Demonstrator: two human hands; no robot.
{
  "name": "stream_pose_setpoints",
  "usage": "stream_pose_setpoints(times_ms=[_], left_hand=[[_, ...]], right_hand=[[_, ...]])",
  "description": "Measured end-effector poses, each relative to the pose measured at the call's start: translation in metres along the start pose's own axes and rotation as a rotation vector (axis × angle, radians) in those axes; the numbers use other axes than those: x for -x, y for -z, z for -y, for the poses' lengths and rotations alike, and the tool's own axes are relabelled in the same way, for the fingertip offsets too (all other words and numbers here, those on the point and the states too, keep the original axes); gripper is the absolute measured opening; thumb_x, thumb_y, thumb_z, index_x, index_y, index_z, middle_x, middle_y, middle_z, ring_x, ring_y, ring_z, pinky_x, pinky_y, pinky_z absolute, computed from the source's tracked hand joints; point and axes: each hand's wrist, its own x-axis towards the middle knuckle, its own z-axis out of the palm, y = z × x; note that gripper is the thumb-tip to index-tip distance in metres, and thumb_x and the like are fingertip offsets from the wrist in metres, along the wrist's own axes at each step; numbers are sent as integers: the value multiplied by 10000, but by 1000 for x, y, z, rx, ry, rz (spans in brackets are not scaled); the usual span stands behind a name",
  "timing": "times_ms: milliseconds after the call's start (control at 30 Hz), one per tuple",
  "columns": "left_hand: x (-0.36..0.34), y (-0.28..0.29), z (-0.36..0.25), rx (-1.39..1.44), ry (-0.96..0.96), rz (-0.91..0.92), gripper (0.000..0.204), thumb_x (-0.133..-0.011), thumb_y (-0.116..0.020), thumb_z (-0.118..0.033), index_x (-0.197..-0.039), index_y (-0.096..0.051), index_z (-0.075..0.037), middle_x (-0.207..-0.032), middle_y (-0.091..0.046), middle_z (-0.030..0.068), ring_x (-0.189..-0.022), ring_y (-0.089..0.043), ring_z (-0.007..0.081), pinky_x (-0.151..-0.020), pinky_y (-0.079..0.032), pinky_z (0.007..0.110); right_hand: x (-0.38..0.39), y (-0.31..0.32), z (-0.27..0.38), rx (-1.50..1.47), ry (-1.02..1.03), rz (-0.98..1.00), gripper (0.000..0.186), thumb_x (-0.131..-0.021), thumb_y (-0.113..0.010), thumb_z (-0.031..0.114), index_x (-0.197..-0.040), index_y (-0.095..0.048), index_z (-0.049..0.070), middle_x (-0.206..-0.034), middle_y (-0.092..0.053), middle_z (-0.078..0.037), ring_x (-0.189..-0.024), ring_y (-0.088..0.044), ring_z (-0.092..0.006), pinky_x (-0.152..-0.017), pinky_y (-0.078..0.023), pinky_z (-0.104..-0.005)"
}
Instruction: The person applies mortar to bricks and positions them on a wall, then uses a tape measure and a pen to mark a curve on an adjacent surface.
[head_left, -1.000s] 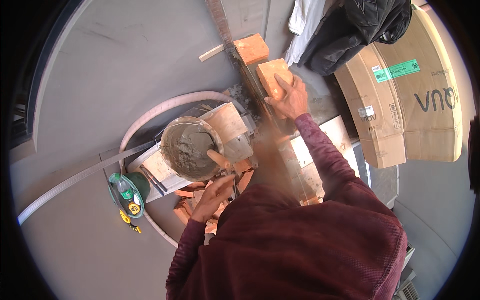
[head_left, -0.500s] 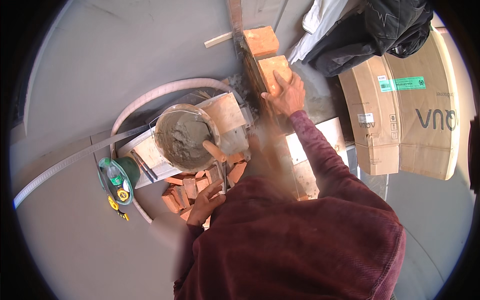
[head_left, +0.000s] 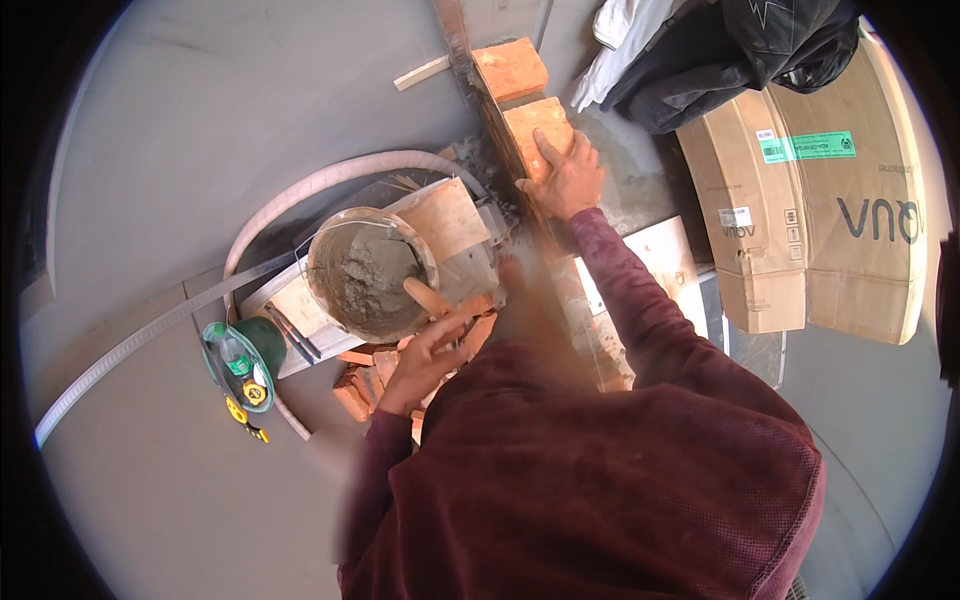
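My right hand (head_left: 574, 180) lies on a brick (head_left: 532, 122) beside the plank (head_left: 452, 25)'s right edge, fingers slightly spread. My left hand (head_left: 425, 362) is half-curled by the wooden handle (head_left: 424, 297) at the bucket (head_left: 350, 230)'s lower-right rim; contact, I can't tell. This brick and a farther brick (head_left: 510, 68) seem placed; the brick pile (head_left: 351, 397) looks unused.

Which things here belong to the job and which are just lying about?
Apparently in use:
Orange brick under the right hand
Mortar in the bucket
Wooden-handled tool near the left hand

Apparently lying about:
Cardboard box
Black garment
Pale hose
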Motion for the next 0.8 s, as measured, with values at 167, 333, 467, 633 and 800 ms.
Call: stream_pose_setpoints(times_ms=[167, 333, 467, 633, 800], left_hand=[[-97, -7, -50, 33, -65, -105, 456, -976, -664, -268, -1353, -573, -29, -1218, -633, 68, -1105, -606, 145, -937, -508, 310], [-87, -42, -45, -162, -194, 198, 420, -1011, -615, -257, -1355, -582, -18, -1195, -661, 68, -1088, -617, 137, -920, -503, 291], [-17, -35, 11, -256, -159, 387, 423, -1024, -582, -293, -1335, -602, -8, -1230, -668, 91, -1121, -613, 165, -999, -466, 318], [69, 10, 50, -92, 75, 123, 404, -1033, -566, -298, -1295, -626, 3, -1220, -672, 81, -1129, -609, 167, -1005, -464, 319], [76, 9, 104, -54, 62, 25, 386, -1022, -561, -283, -1249, -648, 18, -1193, -682, 109, -1125, -618, 185, -991, -464, 321]], right_hand=[[-10, 19, 7, -23, 172, -135, 784, -732, -816, 493, -1449, -532, 347, -1516, -370, -208, -1348, -390, -403, -968, -424, -570], [21, 74, 43, -589, 332, -131, 333, -887, -654, 193, -1198, -677, 75, -1048, -681, -236, -954, -654, -380, -877, -504, -456], [96, -6, 43, -634, 401, 420, 182, -880, -579, 116, -982, -692, 16, -859, -693, -193, -754, -688, -361, -704, -538, -462], [147, 18, 142, -473, 441, 190, 243, -864, -643, 221, -1003, -697, 29, -1036, -701, -175, -836, -685, -384, -732, -554, -440], [133, -63, 193, 80, 720, 596, 459, -809, -729, 302, -1158, -637, 18, -1025, -661, -181, -853, -696, -346, -720, -569, -420]])
